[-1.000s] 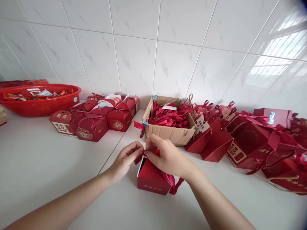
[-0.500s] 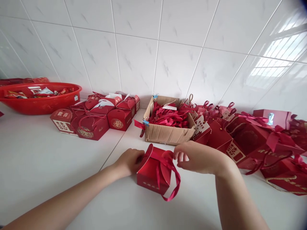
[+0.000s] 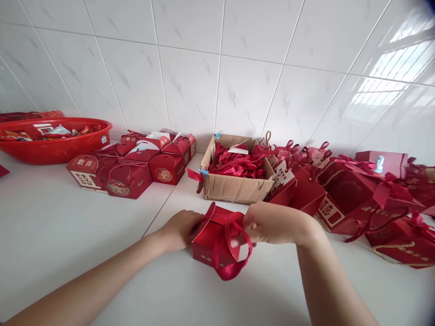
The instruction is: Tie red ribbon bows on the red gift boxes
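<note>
A small red gift box (image 3: 206, 238) with curved lid flaps stands upright on the white countertop before me. A dark red satin ribbon (image 3: 227, 270) threads through its top and hangs in a loop over the front and right. Against the left side of the box, my left hand (image 3: 185, 229) is closed, its fingertips hidden behind the flap. My right hand (image 3: 260, 226) is bent over the right side, its thumb against the right flap inside the ribbon loop. Most of the right fingers are hidden by the hand itself.
Behind the box stands an open cardboard carton (image 3: 238, 189) full of ribbons, with blue binder clips (image 3: 204, 172) on its edge. Several red boxes (image 3: 131, 179) stand at left, near a red plastic basket (image 3: 57, 149) of packets. More ribboned boxes (image 3: 360, 194) crowd the right, along the tiled wall (image 3: 190, 86).
My right hand has moved left and down onto the right flap. The ribbon's loose part has swung left, across the box front. My left hand stays at the box's left side.
</note>
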Demonstrator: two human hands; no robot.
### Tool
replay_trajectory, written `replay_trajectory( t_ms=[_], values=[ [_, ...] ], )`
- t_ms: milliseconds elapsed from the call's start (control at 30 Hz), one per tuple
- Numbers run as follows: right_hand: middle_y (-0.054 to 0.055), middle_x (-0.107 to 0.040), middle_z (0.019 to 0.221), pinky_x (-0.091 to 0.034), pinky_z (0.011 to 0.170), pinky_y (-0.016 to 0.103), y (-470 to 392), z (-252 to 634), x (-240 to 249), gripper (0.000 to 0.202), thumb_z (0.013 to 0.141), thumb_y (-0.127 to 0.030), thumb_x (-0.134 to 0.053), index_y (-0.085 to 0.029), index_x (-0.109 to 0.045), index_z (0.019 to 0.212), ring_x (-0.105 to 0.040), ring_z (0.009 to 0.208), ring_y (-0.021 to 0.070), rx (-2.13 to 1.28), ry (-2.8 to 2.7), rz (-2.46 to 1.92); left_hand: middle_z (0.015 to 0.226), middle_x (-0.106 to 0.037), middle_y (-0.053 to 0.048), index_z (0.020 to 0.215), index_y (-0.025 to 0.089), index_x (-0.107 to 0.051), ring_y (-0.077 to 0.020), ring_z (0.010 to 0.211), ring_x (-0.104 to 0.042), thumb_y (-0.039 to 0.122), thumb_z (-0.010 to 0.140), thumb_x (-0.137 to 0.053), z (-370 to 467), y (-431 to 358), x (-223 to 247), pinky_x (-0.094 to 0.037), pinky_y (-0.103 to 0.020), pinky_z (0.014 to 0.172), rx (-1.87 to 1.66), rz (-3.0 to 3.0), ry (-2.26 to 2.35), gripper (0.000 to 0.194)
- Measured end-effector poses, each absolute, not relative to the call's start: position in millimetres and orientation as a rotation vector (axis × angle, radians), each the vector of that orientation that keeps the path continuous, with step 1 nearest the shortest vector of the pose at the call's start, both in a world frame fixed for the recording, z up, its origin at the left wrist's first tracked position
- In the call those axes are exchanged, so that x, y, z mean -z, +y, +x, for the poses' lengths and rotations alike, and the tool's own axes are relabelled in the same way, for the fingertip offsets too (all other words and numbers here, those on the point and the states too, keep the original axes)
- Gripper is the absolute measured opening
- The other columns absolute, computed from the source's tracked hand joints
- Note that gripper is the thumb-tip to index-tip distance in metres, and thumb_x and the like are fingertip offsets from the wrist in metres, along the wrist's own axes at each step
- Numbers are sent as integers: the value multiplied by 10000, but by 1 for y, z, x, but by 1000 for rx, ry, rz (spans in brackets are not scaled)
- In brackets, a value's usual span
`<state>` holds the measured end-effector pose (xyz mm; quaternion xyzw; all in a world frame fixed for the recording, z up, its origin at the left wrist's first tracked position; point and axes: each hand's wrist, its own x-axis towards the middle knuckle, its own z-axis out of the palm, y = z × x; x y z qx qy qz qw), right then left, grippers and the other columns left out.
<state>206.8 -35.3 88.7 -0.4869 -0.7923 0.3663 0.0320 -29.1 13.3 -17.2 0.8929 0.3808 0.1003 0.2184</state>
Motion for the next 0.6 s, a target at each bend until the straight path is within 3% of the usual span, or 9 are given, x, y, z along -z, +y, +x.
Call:
replay_trajectory(
  t_ms=[167, 333, 400, 500, 600],
  values=[
    [-10, -409, 496, -205, 407, 259, -32, 206, -88, 304, 785, -202, -456, -189, -355, 499, -292, 440, 91, -880, -2521, -1537, 774, -715, -11, 770, 211, -645, -236, 681, -621, 161, 679, -585, -30, 16, 26, -338, -289, 581, -374, 2517, 1046, 120],
    [9, -571, 599, -329, 469, 257, -33, 219, -94, 213, 766, -124, -434, -193, -486, 571, -485, 542, 135, -765, -2445, -1543, 709, -689, -1, 719, 215, -611, -205, 620, -592, 152, 712, -538, -30, 17, 25, -317, -285, 546, -375, 2526, 1062, 96],
    [8, -585, 617, -364, 487, 260, -37, 230, -101, 205, 806, -160, -448, -198, -529, 622, -510, 557, 140, -709, -2278, -1569, 695, -684, -6, 699, 210, -597, -198, 602, -584, 161, 711, -541, -30, 16, 24, -306, -280, 536, -337, 2526, 1063, 74],
    [16, -588, 615, -405, 519, 273, -46, 246, -112, 284, 874, -342, -496, -194, -572, 643, -522, 551, 135, -534, -1898, -1543, 713, -690, -20, 703, 204, -597, -206, 621, -595, 173, 721, -533, -30, 17, 23, -308, -278, 548, -296, 2530, 1078, 73],
    [19, -608, 636, -450, 601, 299, -58, 258, -121, 315, 848, -424, -570, -198, -602, 631, -568, 603, 142, -258, -1397, -1271, 756, -704, -31, 736, 204, -617, -225, 681, -620, 202, 736, -531, -31, 19, 24, -319, -279, 578, -264, 2536, 1095, 86]
  ],
)
